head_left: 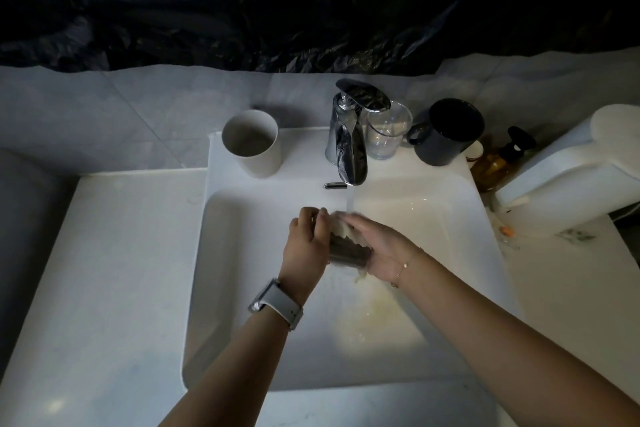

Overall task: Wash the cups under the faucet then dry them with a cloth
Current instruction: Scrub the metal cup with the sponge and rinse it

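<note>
Left hand (306,246) curled around small dark glass cup (348,251) over white basin (242,253); right hand (375,246), fingers straight, pressing pale soapy sponge (341,227) against it under chrome faucet (348,139).

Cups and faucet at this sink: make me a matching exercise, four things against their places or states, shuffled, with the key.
Things:
1. white cup
2. clear cup
3. dark mug
4. faucet

Places or states:
A. running water into the basin
B. on the sink ledge, left of the faucet
C. farthest right of the three on the ledge
D. just right of the faucet

Pairs: 1-B, 2-D, 3-C, 4-A
</note>
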Available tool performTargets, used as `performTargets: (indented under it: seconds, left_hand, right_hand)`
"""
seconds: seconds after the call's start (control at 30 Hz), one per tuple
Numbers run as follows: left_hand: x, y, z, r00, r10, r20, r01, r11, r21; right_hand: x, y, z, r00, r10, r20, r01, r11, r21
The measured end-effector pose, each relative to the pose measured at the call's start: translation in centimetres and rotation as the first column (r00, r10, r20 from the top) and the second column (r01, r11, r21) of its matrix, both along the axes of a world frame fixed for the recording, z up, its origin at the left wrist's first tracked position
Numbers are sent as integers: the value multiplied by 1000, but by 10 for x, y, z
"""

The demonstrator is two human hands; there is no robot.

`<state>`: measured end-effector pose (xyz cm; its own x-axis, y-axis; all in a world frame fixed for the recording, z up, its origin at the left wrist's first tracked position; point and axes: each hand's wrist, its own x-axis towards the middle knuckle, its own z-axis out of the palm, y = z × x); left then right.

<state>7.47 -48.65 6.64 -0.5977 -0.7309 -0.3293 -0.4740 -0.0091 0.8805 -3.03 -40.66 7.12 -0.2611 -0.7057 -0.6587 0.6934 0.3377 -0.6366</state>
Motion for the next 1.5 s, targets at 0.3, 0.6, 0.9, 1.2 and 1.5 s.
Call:
performTargets:
  seconds: [0.3,0.6,0.9,1.2,1.5]
  left_hand:
    - [-17,-16,8,994,64,91,-110,673,732]
    - [-2,4,-19,984,-102,-149,70,976,-204]
    - [0,-20,-4,993,-29,-111,89,811,579]
    - [9,-18,-16,943,-195,-271,176,980,-95]
    - [8,-6,-12,980,76,-183,-25,963,269]
  right_hand:
    - [0,13,-18,679,153,-718,-243,970,-24]
    - [-15,-6,-7,997,18,70,-16,1000,-26]
    - [14,-3,-21,731,27,-682,-150,981,-121]
    - [-6,-11,0,981,11,-193,-37,991,-128]
    - [2,0,-3,904,141,-404,-209,970,-128]
